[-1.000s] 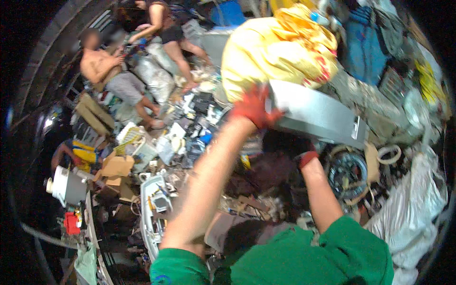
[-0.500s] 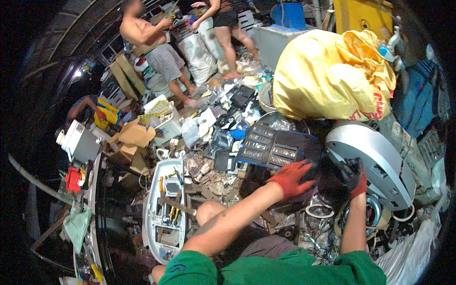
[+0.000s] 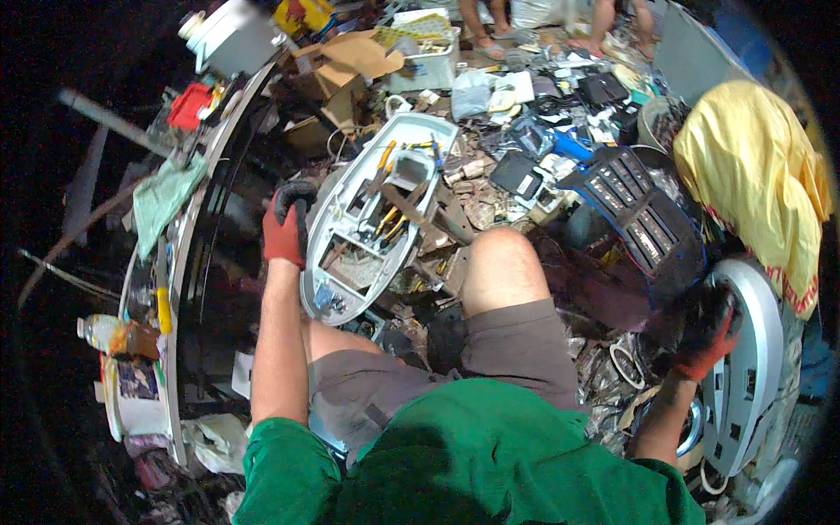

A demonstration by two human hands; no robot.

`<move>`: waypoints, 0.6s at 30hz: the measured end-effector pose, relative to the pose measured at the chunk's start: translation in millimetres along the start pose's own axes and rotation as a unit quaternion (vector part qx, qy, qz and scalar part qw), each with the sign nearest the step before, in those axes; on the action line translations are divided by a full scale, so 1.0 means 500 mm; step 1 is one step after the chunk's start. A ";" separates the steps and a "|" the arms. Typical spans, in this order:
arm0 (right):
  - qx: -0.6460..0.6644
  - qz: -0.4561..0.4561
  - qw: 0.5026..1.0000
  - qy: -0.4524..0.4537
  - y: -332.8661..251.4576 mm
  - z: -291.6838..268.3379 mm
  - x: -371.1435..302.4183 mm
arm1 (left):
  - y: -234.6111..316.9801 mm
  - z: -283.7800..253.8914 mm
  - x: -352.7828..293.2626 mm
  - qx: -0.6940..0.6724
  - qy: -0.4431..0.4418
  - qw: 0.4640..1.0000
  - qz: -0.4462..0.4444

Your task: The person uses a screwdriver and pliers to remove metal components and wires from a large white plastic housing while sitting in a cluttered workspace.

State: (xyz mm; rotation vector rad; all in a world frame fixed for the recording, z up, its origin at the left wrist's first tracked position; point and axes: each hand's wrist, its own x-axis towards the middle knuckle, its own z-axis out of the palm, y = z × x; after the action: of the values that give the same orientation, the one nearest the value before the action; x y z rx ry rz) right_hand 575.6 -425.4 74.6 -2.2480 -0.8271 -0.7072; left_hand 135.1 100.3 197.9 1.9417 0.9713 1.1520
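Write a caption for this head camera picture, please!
Left hand grips an opened grey shell; right hand rests on a curved grey panel.

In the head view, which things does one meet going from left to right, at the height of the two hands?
Green cloth → left hand → open grey casing → bare knee → black panel → right hand → grey round shell.

Red-and-black glove on left grip (image 3: 285,229), pale grey casing (image 3: 372,223), yellow sack (image 3: 754,179), green shirt (image 3: 472,464), possibly red-black right glove (image 3: 707,325).

The one camera sits on the person's head and looks straight down. It is close to the green shirt (image 3: 490,455) and knees, and its round edges bend the junk pile (image 3: 525,166) farther out.
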 end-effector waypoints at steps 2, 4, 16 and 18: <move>0.255 0.081 0.964 -0.013 -0.126 0.042 0.065 | -0.064 -0.003 -0.011 0.050 0.011 0.998 -0.028; 0.396 0.063 0.911 -0.099 -0.313 0.074 0.137 | -0.126 -0.015 -0.035 0.106 0.006 0.993 -0.044; 0.288 -0.258 0.808 -0.444 -0.868 0.485 0.034 | -0.289 0.098 -0.043 0.382 -0.239 0.893 0.009; 0.316 -0.264 0.829 -0.379 -0.868 0.507 -0.010 | -0.302 0.115 -0.053 0.456 -0.246 0.853 -0.052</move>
State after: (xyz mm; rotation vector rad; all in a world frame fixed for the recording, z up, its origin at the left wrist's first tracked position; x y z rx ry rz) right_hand 331.6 14.1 66.6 -1.6298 -1.7947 0.3027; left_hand 139.4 143.3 39.8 2.6542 1.4385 0.0181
